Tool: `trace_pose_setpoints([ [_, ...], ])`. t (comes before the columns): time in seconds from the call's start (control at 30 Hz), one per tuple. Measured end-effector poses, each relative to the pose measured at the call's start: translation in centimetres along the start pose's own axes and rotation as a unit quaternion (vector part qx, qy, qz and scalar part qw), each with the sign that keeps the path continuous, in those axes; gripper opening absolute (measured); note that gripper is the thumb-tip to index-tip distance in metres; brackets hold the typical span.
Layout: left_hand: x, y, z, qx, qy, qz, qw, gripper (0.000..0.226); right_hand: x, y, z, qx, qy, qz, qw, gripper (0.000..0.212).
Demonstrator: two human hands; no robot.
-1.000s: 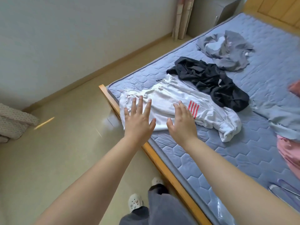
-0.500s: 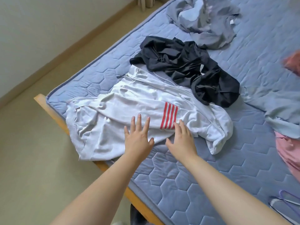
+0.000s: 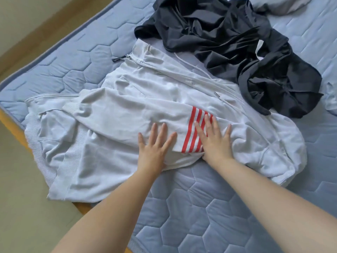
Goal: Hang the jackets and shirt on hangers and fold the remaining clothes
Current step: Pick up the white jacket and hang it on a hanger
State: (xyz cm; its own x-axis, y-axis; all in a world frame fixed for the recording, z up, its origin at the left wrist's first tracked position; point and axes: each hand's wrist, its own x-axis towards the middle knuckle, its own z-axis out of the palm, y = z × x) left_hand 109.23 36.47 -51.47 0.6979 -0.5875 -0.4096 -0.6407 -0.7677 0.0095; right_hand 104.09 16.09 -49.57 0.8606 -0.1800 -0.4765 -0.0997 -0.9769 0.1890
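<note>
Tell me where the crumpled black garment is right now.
In the head view, the crumpled black garment lies upper right on the blue quilted mattress, against the far edge of the white zip jacket with red stripes.

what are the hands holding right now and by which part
Nothing is gripped. The left hand and right hand lie flat, fingers straight, on the white jacket, the right one partly over its red stripes.
</note>
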Motion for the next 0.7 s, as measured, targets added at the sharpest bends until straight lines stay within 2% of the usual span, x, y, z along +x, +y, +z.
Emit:
trace_pose_setpoints([
  [0.1,2.0,-0.7,0.1,-0.019,0.040,0.043,0.998,0.121,2.2,0.2,-0.1,0.089,0.034,-0.038,0.995,0.077],
  [0.2,2.8,-0.9,-1.9,-0.091,0.045,0.031,0.994,0.098,2.4,-0.5,-1.1,0.157,0.052,-0.060,0.984,0.056],
  [0.27,2.4,-1.5,-2.7,-0.122,-0.010,0.000,0.992,0.074,0.6,-1.4,-2.4,0.156,0.009,-0.070,0.985,0.041],
  [0.33,1.4,-2.3,-3.9,-0.150,-0.099,0.017,0.984,0.051,-2.2,-2.3,-3.9,0.170,-0.098,-0.090,0.976,0.036],
  [0.43,-0.2,-2.3,-5.9,-0.178,-0.309,0.054,0.933,0.016,-5.5,-2.8,-5.4,0.205,-0.249,-0.121,0.939,0.015],
  [0.47,-0.4,-2.3,-6.4,-0.185,-0.337,0.051,0.922,0.015,-6.0,-2.6,-5.6,0.228,-0.262,-0.113,0.931,0.011],
  [0.5,-0.6,-2.3,-6.6,-0.183,-0.315,0.043,0.930,0.019,-6.1,-2.3,-5.7,0.251,-0.233,-0.091,0.935,0.014],
  [0.53,-0.7,-2.4,-6.6,-0.168,-0.242,0.034,0.955,0.025,-5.9,-2.0,-5.6,0.273,-0.162,-0.058,0.947,0.021],
  [0.57,-0.8,-2.5,-6.4,-0.161,-0.114,0.031,0.980,0.033,-5.6,-1.6,-5.5,0.285,-0.068,-0.023,0.956,0.030],
  [0.6,-0.7,-2.4,-5.8,-0.154,0.006,0.035,0.988,0.041,-4.9,-1.1,-5.2,0.281,0.018,0.006,0.959,0.041],
  [0.63,-0.5,-2.2,-5.3,-0.151,0.080,0.039,0.985,0.051,-4.1,-0.4,-5.0,0.270,0.071,0.032,0.960,0.057],
  [0.67,-0.1,-2.0,-5.0,-0.142,0.106,0.047,0.983,0.063,-3.0,0.3,-4.9,0.252,0.075,0.054,0.963,0.078],
  [0.7,0.2,-1.6,-4.9,-0.118,0.076,0.057,0.988,0.074,-1.7,1.0,-4.8,0.234,0.046,0.064,0.969,0.099],
])
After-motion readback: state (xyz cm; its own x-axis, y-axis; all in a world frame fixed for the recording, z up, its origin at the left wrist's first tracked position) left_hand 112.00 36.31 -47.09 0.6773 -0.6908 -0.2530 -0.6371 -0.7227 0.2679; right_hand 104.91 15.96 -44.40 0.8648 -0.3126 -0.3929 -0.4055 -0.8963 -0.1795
